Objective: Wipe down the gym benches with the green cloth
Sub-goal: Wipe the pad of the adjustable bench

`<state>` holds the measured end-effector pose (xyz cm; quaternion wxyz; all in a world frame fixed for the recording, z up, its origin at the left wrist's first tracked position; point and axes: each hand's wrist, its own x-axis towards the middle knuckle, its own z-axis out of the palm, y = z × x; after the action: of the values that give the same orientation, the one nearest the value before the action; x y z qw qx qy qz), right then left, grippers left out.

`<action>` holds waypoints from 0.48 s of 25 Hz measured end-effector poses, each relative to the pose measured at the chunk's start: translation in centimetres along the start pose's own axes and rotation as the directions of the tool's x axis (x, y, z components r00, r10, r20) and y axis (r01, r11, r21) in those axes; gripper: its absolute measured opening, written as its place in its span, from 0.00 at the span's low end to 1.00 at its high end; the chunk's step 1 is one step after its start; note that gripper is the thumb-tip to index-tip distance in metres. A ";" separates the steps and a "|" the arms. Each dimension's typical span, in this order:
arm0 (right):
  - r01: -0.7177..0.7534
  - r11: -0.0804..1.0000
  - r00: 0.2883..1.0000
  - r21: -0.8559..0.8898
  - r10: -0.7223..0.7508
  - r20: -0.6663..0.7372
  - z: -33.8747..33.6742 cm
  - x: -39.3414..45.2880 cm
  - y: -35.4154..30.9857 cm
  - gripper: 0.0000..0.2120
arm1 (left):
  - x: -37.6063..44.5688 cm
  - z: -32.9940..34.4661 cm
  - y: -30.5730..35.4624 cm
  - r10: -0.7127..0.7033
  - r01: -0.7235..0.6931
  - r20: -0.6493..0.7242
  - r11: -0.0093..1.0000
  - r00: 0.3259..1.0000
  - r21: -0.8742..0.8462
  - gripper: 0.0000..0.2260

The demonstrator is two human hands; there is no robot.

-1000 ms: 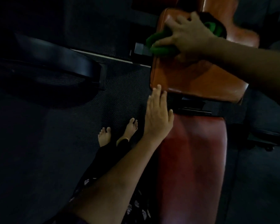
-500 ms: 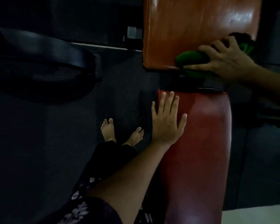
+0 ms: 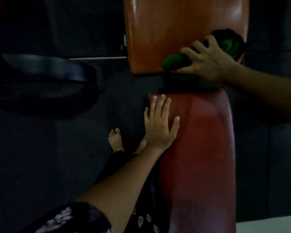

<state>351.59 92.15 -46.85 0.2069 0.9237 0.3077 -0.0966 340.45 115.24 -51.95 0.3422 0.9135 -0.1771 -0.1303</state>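
Floor [image 3: 40, 165]: dark textured matting fills the left half and the far right strip of the head view; a pale patch shows at the near right corner.
Surface, near pad [image 3: 200, 157]: the long dark red cushion of the bench runs from the near edge up to the middle of the view, right of centre, glossy and slightly curved at its sides.
Surface, far pad [image 3: 166, 31]: an orange-brown cushion lies beyond the red one, lit brighter, with a dark gap of frame [image 3: 180, 84] between the two.
Black bench [image 3: 45, 73]: a second padded piece, black, lies on the floor at the left, well apart from the red and orange pads.
Person: dark clothing with a pale flower print [image 3: 71, 219] shows at the near edge; two bare feet [image 3: 115, 138] stand on the matting just left of the red pad, each with a thin anklet.
Left hand [image 3: 159, 125]: lies flat, palm down, on the far left corner of the red pad, fingers straight and slightly spread; its grip holds nothing.
Right hand [image 3: 207, 63]: reaches in from the right, fingers curled over the cloth, grip closed round it and pressing it on the near right edge of the orange pad.
Green cloth [image 3: 174, 62]: bunched under the right hand, green folds showing left of and beyond the fingers, at the near right corner of the orange pad.
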 end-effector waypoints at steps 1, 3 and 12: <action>-0.067 0.997 0.996 0.048 0.064 0.066 0.3 -1.1 0.3 0.33 | 0.1 0.0 0.0 0.008 -0.008 -0.008 1.000 1.000 0.013 0.26; -0.202 0.971 0.970 0.124 0.182 0.159 0.5 -3.6 -0.1 0.38 | 0.4 0.1 -0.1 0.021 -0.020 -0.019 0.999 1.000 0.036 0.26; -0.673 0.560 0.722 0.483 0.356 0.594 -6.7 -4.0 -4.2 0.26 | 3.8 -3.7 1.6 -0.158 0.044 0.532 0.975 0.832 0.220 0.26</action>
<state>346.24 95.99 -41.00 -0.0585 0.9356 -0.0952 -0.3349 344.83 114.71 -48.56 0.1773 0.8758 -0.2306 -0.3851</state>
